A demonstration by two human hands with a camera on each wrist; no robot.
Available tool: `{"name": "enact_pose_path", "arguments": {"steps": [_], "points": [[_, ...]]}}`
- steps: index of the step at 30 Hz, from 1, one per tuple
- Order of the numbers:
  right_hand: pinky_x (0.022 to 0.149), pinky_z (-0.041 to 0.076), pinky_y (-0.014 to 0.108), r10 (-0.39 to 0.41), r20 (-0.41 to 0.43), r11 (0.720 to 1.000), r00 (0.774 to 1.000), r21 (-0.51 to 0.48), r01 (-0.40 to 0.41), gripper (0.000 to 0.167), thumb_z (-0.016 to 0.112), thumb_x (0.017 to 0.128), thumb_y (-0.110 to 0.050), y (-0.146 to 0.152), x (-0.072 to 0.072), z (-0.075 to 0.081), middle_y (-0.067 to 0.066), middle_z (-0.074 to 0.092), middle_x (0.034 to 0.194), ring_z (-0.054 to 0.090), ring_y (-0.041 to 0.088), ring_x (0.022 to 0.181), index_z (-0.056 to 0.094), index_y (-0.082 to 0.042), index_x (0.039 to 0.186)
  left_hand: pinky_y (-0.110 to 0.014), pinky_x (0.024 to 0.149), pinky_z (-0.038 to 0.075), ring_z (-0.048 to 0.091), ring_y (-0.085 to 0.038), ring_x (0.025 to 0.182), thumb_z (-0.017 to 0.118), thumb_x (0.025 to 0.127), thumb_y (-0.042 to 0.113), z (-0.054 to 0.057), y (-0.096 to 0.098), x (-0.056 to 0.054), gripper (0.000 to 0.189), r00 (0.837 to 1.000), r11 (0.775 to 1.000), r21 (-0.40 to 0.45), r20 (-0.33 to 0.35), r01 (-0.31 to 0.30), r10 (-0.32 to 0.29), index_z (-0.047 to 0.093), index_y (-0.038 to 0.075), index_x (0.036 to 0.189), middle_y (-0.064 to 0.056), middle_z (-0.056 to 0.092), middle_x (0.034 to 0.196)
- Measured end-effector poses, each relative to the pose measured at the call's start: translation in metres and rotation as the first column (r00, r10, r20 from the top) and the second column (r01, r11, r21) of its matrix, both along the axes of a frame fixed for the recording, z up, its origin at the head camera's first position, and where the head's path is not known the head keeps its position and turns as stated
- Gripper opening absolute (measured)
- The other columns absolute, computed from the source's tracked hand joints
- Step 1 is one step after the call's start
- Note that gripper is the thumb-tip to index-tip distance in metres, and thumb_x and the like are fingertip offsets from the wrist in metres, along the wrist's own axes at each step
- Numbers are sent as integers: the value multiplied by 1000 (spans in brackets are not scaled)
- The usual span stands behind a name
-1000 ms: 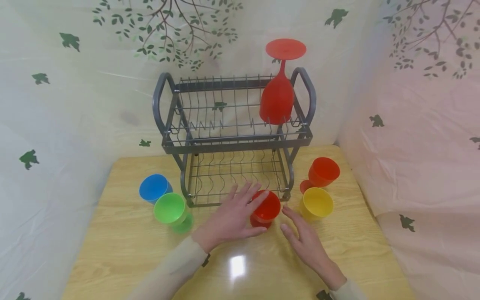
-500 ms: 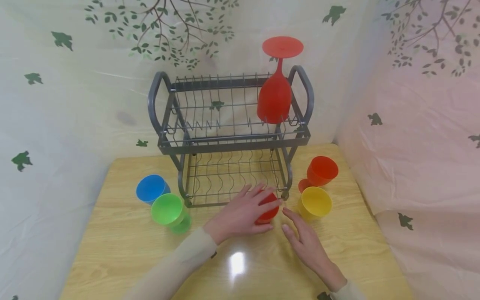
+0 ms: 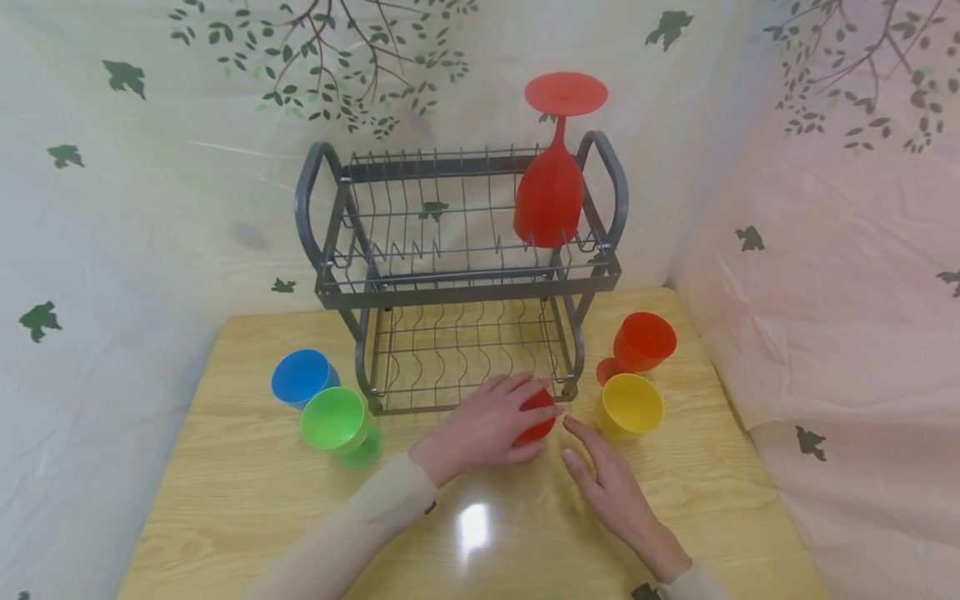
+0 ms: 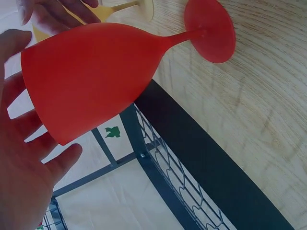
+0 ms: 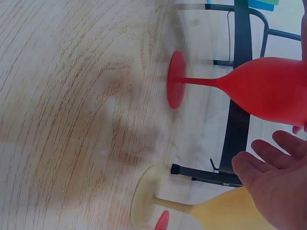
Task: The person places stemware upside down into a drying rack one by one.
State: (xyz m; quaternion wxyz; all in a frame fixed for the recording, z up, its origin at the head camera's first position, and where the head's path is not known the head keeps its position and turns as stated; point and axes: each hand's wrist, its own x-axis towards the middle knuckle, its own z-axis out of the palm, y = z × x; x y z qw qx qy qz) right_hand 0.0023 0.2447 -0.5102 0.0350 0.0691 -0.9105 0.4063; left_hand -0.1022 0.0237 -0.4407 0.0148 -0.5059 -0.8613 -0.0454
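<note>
A red plastic wine goblet (image 3: pixel 537 419) stands upright at the dish rack's front edge. My left hand (image 3: pixel 487 427) lies over its mouth, fingers spread across the rim and thumb on the near side. In the left wrist view the goblet's bowl (image 4: pixel 91 79) is close up, the left thumb apart from its rim. My right hand (image 3: pixel 611 483) is just right of this goblet, fingers loosely bent and holding nothing. A yellow goblet (image 3: pixel 632 408) stands beyond the right fingertips. In the right wrist view, the red goblet's base (image 5: pixel 176 79) sits on the wooden table.
A dark two-tier dish rack (image 3: pixel 465 292) stands behind, with a red goblet (image 3: pixel 551 196) upside down on its upper tier. Blue (image 3: pixel 303 377) and green (image 3: pixel 337 419) goblets stand left; another red goblet (image 3: pixel 643 342) stands back right. Patterned sheets hang around the table (image 3: pixel 247 517).
My left hand has moved right and farther over the red goblet's mouth, covering more of it. My right hand stays nearly still, and the view has shifted slightly.
</note>
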Motion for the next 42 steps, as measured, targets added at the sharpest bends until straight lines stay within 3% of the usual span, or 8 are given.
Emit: {"name": "enact_pose_path", "arguments": {"steps": [5,10,17,22,33,39,42], "points": [[111,41,63,9,23,1000,1000,-19,-9,48,55,109,-29,-5,-2,2,11,52,155,50,36,140,50,-8,152,-48,114,43,47,-28,140,64,99,49,4,-4,1,53,999,999,9,12,-34,33,57,33,149,-5,48,156],[111,41,62,15,31,1000,999,-18,-15,49,54,109,-31,-9,-4,3,11,52,155,50,35,140,50,-8,152,-47,114,44,48,-28,137,65,98,48,7,-12,5,52,997,998,13,40,-63,62,59,32,147,-5,52,152],[111,39,64,30,27,999,999,-35,-29,48,57,108,-25,-12,-5,8,12,51,156,48,38,142,49,-10,152,-47,113,44,52,-29,134,63,99,46,6,-29,11,49,998,991,118,9,-62,61,63,24,143,-8,56,147],[112,40,62,43,-3,998,999,-45,-43,48,57,107,-25,-18,-8,14,10,50,157,48,35,143,49,-11,153,-49,114,43,51,-32,136,64,99,46,6,-43,18,50,992,976,179,46,-124,117,63,21,142,-11,56,148],[114,38,60,85,-75,994,994,-58,-89,50,59,106,-25,-39,-19,32,10,47,159,45,33,145,49,-12,153,-47,106,51,49,-32,138,75,95,40,9,-76,36,54,941,896,304,207,-323,268,61,21,144,-12,51,152],[115,37,60,88,-114,992,990,-77,-97,51,62,104,-25,-45,-25,37,11,46,159,44,32,146,51,-14,152,-50,105,51,46,-32,140,77,93,43,6,-92,45,59,897,845,329,293,-421,332,59,24,146,-10,47,156],[116,36,59,82,-128,992,988,-81,-93,52,63,102,-25,-47,-27,38,10,47,159,43,33,146,52,-14,152,-52,105,51,47,-32,139,77,93,43,3,-99,48,59,876,805,371,332,-463,351,60,22,145,-10,49,154]]}}
